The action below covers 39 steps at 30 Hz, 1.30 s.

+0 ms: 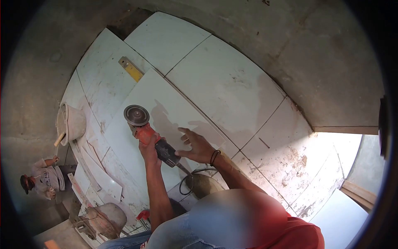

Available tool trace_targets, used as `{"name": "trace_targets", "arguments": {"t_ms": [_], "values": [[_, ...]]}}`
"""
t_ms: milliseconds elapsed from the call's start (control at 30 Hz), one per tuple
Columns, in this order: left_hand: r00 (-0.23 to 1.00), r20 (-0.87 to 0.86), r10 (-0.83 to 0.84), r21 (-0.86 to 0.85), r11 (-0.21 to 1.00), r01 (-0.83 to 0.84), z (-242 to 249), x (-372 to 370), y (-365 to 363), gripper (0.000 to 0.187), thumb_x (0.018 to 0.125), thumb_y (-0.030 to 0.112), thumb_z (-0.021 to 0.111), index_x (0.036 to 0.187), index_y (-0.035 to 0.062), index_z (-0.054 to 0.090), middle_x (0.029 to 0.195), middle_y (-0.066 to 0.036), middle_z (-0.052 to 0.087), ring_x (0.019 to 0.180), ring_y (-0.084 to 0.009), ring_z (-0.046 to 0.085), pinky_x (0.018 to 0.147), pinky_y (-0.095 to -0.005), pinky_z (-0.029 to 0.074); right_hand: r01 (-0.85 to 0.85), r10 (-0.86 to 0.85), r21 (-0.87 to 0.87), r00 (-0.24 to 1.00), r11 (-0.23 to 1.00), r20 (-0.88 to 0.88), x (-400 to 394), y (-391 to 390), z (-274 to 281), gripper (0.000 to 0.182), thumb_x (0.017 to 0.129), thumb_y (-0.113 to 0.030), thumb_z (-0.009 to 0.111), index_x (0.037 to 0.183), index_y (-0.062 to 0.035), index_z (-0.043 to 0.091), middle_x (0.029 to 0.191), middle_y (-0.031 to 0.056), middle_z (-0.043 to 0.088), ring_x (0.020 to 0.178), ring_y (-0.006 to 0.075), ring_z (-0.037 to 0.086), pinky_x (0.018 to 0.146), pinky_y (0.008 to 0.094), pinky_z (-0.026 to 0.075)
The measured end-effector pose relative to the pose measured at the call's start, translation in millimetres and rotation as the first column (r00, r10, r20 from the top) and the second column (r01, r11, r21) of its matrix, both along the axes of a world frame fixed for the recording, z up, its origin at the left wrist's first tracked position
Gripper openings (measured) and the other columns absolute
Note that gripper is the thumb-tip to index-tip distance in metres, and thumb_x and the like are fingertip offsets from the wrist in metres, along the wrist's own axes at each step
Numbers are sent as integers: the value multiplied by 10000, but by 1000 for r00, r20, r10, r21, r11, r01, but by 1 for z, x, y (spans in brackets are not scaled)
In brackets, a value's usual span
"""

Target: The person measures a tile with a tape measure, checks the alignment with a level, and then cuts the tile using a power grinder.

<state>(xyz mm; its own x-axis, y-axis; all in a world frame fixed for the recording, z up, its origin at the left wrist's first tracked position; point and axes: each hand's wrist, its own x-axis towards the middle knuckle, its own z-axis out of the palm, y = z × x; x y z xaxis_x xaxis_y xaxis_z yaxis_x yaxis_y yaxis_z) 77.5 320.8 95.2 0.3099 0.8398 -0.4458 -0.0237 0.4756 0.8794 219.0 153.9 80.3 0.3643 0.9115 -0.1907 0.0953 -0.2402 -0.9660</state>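
Note:
My left hand (150,151) is wrapped around the red neck of an angle grinder (166,152), whose round cutting disc (137,115) points to the upper left. Beside the grinder's black rear end, my right hand (198,146) has its fingers spread, with the thumb close to the body; whether it touches cannot be made out. A dark power cord (183,186) loops from the back of the tool. Below the grinder, a loose white tile (166,97) lies on the tiled floor, shadows falling across it. A yellow level (132,69) pokes out past the tile's upper left edge.
Left stands a bucket (76,124) with a wooden handle sticking out; another bucket (114,216) is lower left. Cut tile pieces (105,180) lie between. A co-worker (47,176) is at the far left. A thin stick (263,143) lies right, and grey walls (323,54) border the floor.

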Motion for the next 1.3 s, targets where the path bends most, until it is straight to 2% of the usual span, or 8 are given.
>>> {"name": "trace_targets", "arguments": {"t_ms": [200, 333, 467, 533, 633, 833, 1167, 1300], "values": [[991, -41, -126, 43, 991, 128, -12, 26, -19, 469, 907, 67, 807, 1315, 41, 576, 1087, -104, 713, 913, -218, 744, 806, -349, 627, -11, 10, 32, 999, 999, 40, -30, -1, 11, 1119, 819, -389, 858, 1651, -24, 205, 1327, 350, 601, 1250, 522, 621, 1098, 548, 509], [989, -30, -144, 128, 981, 147, -13, 61, -68, 490, 915, 107, 828, 1339, 52, 590, 1171, -77, 700, 1019, -180, 712, 886, -331, 600, 67, -72, 52, 992, 996, 104, -20, -45, 19, 1116, 799, -316, 854, 1655, -34, 197, 1345, 350, 584, 1241, 520, 627, 1086, 552, 520], [986, -53, -161, 127, 978, 166, -11, 94, -139, 582, 902, 203, 879, 1351, 34, 551, 1205, -89, 682, 1024, -193, 701, 905, -344, 596, 236, -172, -239, 950, 942, 261, -1, -77, 35, 1041, 794, -229, 821, 1633, -39, 234, 1360, 333, 575, 1226, 525, 633, 1039, 562, 548], [918, -315, -240, 237, 917, 321, -7, 106, -164, 723, 861, 291, 923, 1370, 15, 490, 1201, -114, 674, 1026, -238, 700, 920, -376, 594, 380, -297, -161, 875, 911, 383, 1, -100, 18, 923, 800, -199, 801, 1575, -47, 322, 1272, 284, 659, 1141, 508, 683, 963, 576, 582], [893, -368, -259, 223, 908, 355, -10, 113, -197, 777, 805, 347, 961, 1313, 3, 485, 1183, -147, 664, 1028, -274, 699, 914, -408, 594, 346, -257, -364, 927, 865, 272, 21, -129, 48, 826, 804, -241, 832, 1492, -51, 416, 1144, 244, 746, 1087, 485, 726, 920, 563, 606], [802, -450, -392, 105, 869, 484, -1, 108, -220, 754, 777, 381, 963, 1169, -17, 457, 1059, -238, 695, 938, -398, 746, 826, -476, 599, 375, -344, -219, 924, 901, 166, 22, -171, 7, 821, 745, -355, 932, 1378, -44, 512, 1098, 270, 776, 1083, 495, 731, 902, 501, 626], [887, -387, -252, 154, 930, 332, -3, 95, -197, 696, 796, 350, 945, 1160, -9, 473, 1028, -245, 720, 938, -404, 762, 834, -480, 602, 346, -275, -237, 918, 908, 286, 8, -130, 25, 959, 774, -343, 906, 1556, -139, 390, 1054, 265, 770, 1006, 516, 733, 851, 554, 613], [945, -268, -187, 167, 957, 237, 0, 94, -144, 633, 835, 277, 916, 1256, 16, 522, 1130, -161, 700, 991, -293, 727, 856, -411, 601, 256, -186, -302, 952, 918, 243, 4, -71, 53, 946, 821, -285, 848, 1583, -105, 317, 1167, 276, 734, 1066, 516, 713, 889, 581, 590]]}}
